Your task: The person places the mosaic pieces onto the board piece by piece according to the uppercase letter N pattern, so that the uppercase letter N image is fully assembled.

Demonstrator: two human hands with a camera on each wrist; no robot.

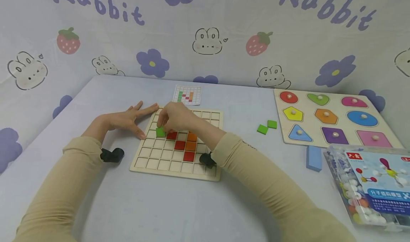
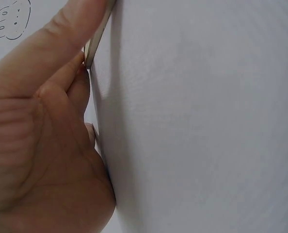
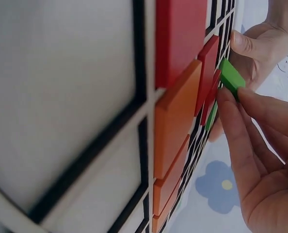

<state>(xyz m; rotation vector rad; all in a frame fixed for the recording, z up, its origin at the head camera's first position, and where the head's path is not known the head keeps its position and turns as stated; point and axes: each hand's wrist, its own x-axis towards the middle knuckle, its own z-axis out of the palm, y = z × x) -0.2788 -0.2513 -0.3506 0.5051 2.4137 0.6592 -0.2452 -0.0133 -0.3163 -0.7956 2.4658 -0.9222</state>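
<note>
My right hand (image 1: 179, 118) pinches a green square tile (image 3: 232, 75) between thumb and fingertips, over the upper left of a wooden grid board (image 1: 174, 176). In the right wrist view the tile is tilted off the board's surface. Another green tile (image 3: 211, 118) lies on the grid, partly hidden by that hand. Red tiles (image 1: 188, 156) run diagonally, with orange tiles (image 1: 190, 146) beside them in a column. With fingers spread, my left hand (image 1: 123, 121) touches the board's left edge; its palm side shows in the left wrist view.
Behind the board lies a card (image 1: 196, 96) printed with a coloured grid pattern. Two loose green tiles (image 1: 262, 129) are to the right. Farther right are a knobbed shape puzzle (image 1: 307, 122), a blue block (image 1: 314, 158) and a clear plastic box (image 1: 339, 185) of molecule-model parts.
</note>
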